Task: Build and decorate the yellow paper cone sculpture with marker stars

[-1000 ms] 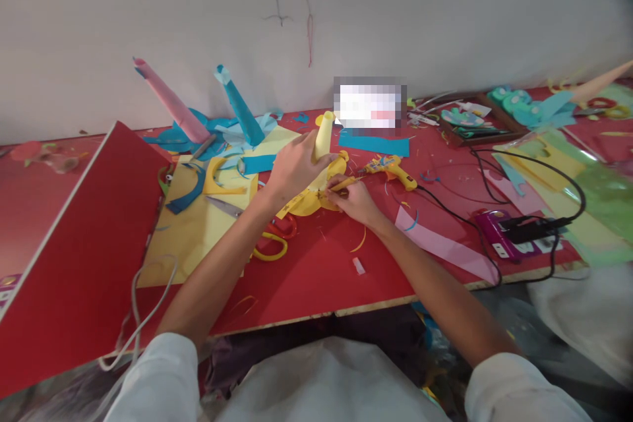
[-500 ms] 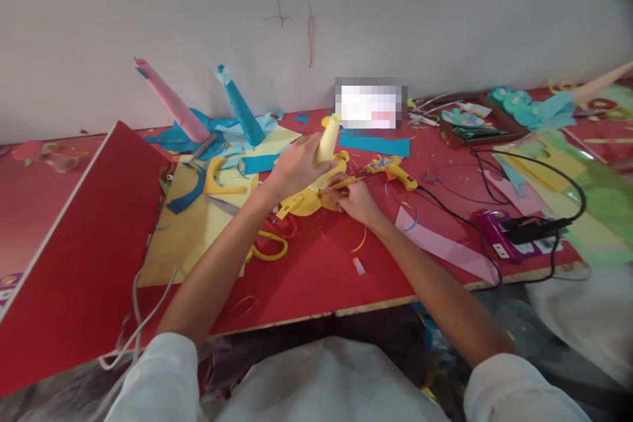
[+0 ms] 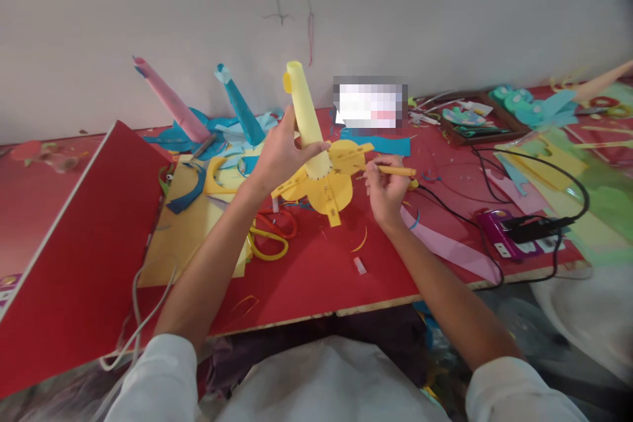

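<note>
My left hand (image 3: 281, 153) is wrapped round a pale yellow paper tube (image 3: 305, 112), which leans a little to the left. At its foot the tube joins a yellow petal-shaped paper base (image 3: 332, 194) with narrow strips that bear dark marks and writing. To the right of the base, my right hand (image 3: 388, 190) pinches a yellow-orange pen (image 3: 395, 171), apart from the paper. Behind that hand a glue gun is mostly hidden. Scissors with a yellow and a red handle loop (image 3: 270, 247) lie below the base.
Behind stand a pink paper tube (image 3: 171, 99) and a blue paper tube (image 3: 241, 105). A raised red board (image 3: 89, 250) is at the left. A purple power box (image 3: 504, 237) with black cables sits at the right, near a pink paper strip (image 3: 452, 247). A person's arm (image 3: 606, 81) reaches in at far right.
My left hand has lifted and turned the yellow tube, so its base faces me more. My right hand has moved right with the pen, away from the paper.
</note>
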Available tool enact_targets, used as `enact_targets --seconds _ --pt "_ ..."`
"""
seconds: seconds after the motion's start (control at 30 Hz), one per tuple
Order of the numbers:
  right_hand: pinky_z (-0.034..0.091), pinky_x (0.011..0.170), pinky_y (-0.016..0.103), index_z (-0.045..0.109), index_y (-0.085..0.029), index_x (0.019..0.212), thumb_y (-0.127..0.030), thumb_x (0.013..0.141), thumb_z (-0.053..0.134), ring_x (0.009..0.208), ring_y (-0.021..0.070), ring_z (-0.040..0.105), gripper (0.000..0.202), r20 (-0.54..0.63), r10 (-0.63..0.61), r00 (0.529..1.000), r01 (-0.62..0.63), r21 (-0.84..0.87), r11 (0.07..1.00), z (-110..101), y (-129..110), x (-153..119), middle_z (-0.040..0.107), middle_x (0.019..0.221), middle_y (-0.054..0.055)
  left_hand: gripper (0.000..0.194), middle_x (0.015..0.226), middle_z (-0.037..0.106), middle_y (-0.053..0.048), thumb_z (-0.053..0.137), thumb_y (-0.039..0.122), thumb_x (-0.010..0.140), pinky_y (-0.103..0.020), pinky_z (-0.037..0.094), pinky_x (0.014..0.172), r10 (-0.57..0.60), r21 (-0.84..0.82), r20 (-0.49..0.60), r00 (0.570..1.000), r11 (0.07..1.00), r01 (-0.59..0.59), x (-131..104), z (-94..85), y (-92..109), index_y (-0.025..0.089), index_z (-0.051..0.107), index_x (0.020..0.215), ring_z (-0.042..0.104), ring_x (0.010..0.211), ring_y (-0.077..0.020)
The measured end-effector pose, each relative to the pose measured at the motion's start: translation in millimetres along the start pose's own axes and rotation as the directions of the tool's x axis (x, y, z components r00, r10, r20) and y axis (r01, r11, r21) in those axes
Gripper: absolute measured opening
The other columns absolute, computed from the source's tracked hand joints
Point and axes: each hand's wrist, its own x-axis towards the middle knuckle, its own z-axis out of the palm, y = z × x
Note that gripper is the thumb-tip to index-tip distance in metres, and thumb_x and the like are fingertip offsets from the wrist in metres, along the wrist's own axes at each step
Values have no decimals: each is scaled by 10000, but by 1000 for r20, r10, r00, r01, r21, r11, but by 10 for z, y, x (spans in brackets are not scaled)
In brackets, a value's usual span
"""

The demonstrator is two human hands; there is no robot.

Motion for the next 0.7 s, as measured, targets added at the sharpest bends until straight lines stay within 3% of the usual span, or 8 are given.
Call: enact_targets --seconds 0.07,0.13,0.23,0.37,0.5,0.7 --pt "385 478 246 568 -244 958 -519 978 619 543 104 478 281 -106 8 994 -6 20 1000 -5 -7 8 559 724 -26 550 946 627 -33 840 419 804 -366 578 744 -27 45 -47 999 999 29 -21 86 -8 261 510 1214 692 915 -245" --pt "377 468 249 570 -245 926 -525 959 647 533 103 473 292 -99 32 995 -28 39 999 6 -29 8 553 710 -26 565 930 609 -38 861 419 787 -398 571 764 -51 108 -59 997 993 57 -60 202 -15 257 506 1195 686 934 -275" --pt "400 478 263 575 -248 898 -551 936 661 557 119 500 318 102 85 991 -91 57 994 49 -70 -12 560 718 -11 530 972 620 -60 855 420 793 -420 560 783 -72 200 -33 997 977 77 -135 386 -10 244 502 1147 678 975 -305" --pt "427 526 274 588 -242 894 -501 937 647 619 140 546 269 382 142 913 -174 48 984 132 -111 -55 588 744 2 497 1136 639 -100 830 403 820 -404 550 830 -57 239 -7 998 969 57 -200 530 -8 230 490 1139 658 1091 -309" --pt "453 599 277 593 -232 889 -408 906 659 743 167 610 189 465 146 873 -138 -51 989 187 -70 -59 644 830 18 441 1183 631 -115 796 425 849 -403 532 858 -28 253 27 999 967 20 -183 524 -68 212 498 1095 645 1104 -298" --pt "491 655 292 630 -233 927 -383 895 637 811 193 656 154 557 163 814 -138 -87 987 208 11 -16 700 896 40 389 1010 647 -64 762 419 864 -352 474 700 -79 225 105 991 973 54 -131 453 -139 213 504 1070 652 876 -240"
